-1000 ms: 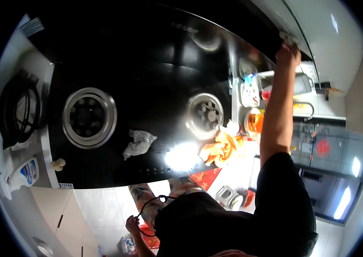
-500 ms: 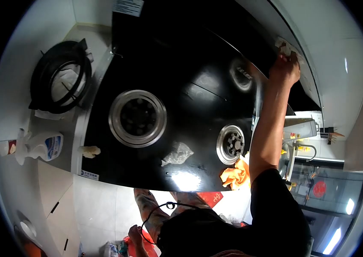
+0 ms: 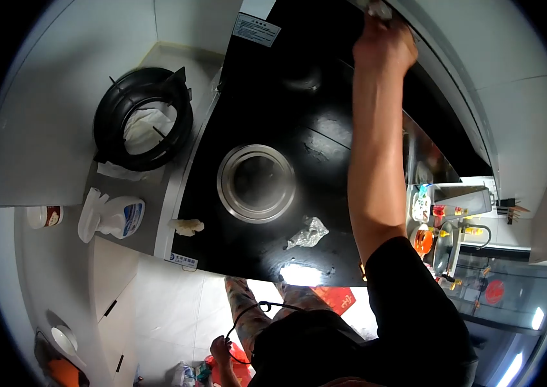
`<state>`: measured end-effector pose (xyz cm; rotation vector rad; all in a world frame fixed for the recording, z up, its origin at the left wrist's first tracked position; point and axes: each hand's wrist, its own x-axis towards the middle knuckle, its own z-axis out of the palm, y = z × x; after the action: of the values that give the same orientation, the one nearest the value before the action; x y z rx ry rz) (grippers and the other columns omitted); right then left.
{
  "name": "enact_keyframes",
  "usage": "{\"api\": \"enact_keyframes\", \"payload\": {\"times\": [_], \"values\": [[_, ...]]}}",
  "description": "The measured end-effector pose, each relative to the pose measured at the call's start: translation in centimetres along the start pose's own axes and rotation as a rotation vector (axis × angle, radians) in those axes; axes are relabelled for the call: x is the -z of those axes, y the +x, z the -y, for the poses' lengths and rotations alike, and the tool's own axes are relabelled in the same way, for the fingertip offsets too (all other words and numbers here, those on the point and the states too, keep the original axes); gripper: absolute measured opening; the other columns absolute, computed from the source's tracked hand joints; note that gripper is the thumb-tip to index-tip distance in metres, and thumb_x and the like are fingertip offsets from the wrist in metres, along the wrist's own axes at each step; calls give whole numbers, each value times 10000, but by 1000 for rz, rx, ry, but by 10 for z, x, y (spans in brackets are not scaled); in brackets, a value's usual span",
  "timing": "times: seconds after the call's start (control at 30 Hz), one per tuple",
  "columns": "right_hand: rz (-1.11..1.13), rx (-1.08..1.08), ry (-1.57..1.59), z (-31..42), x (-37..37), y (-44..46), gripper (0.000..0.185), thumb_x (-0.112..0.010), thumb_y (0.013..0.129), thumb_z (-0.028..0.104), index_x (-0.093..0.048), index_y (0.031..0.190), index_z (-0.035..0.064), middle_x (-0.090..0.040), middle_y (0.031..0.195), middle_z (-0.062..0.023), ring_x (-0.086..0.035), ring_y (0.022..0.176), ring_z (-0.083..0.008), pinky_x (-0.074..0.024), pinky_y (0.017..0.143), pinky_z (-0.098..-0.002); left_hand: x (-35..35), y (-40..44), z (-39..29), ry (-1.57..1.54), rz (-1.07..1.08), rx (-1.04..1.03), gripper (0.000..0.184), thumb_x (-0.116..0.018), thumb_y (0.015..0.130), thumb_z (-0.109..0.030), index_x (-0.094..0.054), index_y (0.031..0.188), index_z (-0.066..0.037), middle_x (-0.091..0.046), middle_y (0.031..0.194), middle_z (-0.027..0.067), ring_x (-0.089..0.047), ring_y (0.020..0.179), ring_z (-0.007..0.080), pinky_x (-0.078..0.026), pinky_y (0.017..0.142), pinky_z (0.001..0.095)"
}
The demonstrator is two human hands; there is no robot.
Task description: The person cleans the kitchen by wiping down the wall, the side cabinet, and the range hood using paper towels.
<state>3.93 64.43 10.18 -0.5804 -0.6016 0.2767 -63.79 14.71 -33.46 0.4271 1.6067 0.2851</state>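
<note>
My right hand (image 3: 386, 45) is raised at the top, its fingers closed on a crumpled white wipe (image 3: 380, 9) against the edge of the dark panel above the hob. Low in the view, my left hand (image 3: 220, 350) is closed around a thin black cord (image 3: 242, 317) that loops up across my front. Between them lies the black glass hob (image 3: 222, 251), with a round metal burner ring (image 3: 256, 184) and a crumpled clear plastic piece (image 3: 309, 232) on it. My right forearm hides the hob's right part.
A black pan support (image 3: 109, 122) rests on the left counter, near a white spray bottle (image 3: 118, 216), a small jar (image 3: 44, 217) and a crumpled pale wad (image 3: 187, 226). To the right are a sink (image 3: 460, 200), a faucet (image 3: 485, 233) and an orange-filled container (image 3: 423, 240).
The view has shifted, so the hob and pan support sit further right. My right hand, still on the wipe, has moved up and left in view. The orange cloth is now out of sight.
</note>
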Motion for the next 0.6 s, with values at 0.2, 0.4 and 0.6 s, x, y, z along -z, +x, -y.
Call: {"api": "enact_keyframes", "payload": {"times": [0.2,0.4,0.6], "values": [[-193,-33,-68,-61,-84,-21,155,-620,911,-8,-633,1063,22,-676,911,-78,-646,748,-190,-542,583,-325,14,-14,0,52,-19,-1,242,-582,989,-250,-658,1037,-25,-702,806,73,-662,641,167,-485,537,274],[-434,-240,-193,-103,-75,3,96,-579,893,-29,-643,953,11,-650,816,-68,-601,603,-173,-452,485,-297,2,-17,-13,38,-24,-26,231,-572,963,-201,-663,999,8,-698,790,91,-653,613,161,-508,540,246],[-328,-233,6,-60,2,30,98,-699,908,87,-661,971,22,-697,859,-107,-659,672,-242,-549,547,-352,-15,-30,-41,9,-75,3,242,-585,961,-195,-656,1048,19,-699,798,97,-657,623,156,-489,525,240]]}}
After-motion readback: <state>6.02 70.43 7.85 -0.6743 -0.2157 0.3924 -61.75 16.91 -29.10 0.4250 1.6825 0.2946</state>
